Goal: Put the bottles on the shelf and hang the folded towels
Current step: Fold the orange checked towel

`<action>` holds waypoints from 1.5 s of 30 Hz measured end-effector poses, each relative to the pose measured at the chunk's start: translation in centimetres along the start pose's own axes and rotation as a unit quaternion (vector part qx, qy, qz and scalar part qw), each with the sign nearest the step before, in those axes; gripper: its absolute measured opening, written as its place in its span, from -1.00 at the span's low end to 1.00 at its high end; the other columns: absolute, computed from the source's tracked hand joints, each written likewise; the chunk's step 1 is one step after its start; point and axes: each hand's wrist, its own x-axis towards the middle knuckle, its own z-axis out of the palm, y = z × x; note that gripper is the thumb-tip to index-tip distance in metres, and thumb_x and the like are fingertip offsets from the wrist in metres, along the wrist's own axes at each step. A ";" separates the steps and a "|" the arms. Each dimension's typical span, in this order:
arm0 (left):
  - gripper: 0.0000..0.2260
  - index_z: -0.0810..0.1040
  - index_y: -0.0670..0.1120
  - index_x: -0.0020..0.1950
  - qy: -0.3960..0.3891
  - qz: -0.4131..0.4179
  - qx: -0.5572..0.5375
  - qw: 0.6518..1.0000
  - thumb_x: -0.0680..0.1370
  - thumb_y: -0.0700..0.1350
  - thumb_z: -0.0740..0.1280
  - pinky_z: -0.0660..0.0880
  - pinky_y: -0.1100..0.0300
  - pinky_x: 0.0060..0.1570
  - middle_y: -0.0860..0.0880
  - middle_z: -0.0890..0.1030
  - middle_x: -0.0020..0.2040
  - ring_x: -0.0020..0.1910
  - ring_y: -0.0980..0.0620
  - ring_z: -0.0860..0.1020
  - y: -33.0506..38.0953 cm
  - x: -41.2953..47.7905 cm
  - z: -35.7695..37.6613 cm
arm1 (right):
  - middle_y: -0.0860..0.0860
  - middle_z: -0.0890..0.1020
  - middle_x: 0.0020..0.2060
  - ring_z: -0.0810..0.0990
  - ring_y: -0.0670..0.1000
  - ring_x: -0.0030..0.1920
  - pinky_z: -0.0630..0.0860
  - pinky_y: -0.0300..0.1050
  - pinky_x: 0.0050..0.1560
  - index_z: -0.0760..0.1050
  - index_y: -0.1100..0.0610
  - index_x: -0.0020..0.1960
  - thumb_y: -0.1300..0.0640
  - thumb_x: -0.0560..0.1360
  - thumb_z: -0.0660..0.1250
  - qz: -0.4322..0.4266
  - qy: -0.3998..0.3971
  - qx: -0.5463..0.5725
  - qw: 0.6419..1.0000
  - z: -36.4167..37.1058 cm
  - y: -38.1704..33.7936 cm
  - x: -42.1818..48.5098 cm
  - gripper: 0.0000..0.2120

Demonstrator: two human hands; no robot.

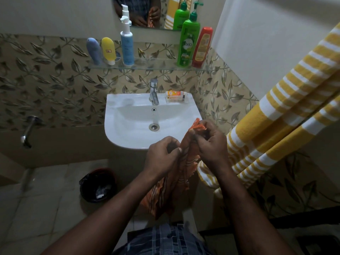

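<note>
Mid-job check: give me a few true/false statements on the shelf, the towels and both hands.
1. The yellow tube stands on the glass shelf. True.
2. The green pump bottle lies on its side. False: it stands upright on the shelf beside the red bottle.
3. The left hand and the right hand both grip the orange towel. True.
4. The yellow striped towel lies folded on the shelf. False: it hangs at the right.

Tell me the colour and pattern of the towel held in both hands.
Orange towel with dark stripes and a fringed edge, in the head view.
</note>
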 end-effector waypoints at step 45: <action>-0.79 0.60 0.02 0.13 -0.014 0.258 0.159 0.953 0.53 -0.19 0.40 0.60 0.07 -0.12 0.05 0.68 0.02 -0.06 0.03 0.63 -3.0 -0.6 -1.7 | -0.05 0.66 -0.19 0.66 0.02 -0.16 0.62 -0.02 -0.11 0.50 0.03 0.01 0.08 0.61 0.42 0.053 0.106 -0.009 0.993 0.2 2.3 1.9 -0.90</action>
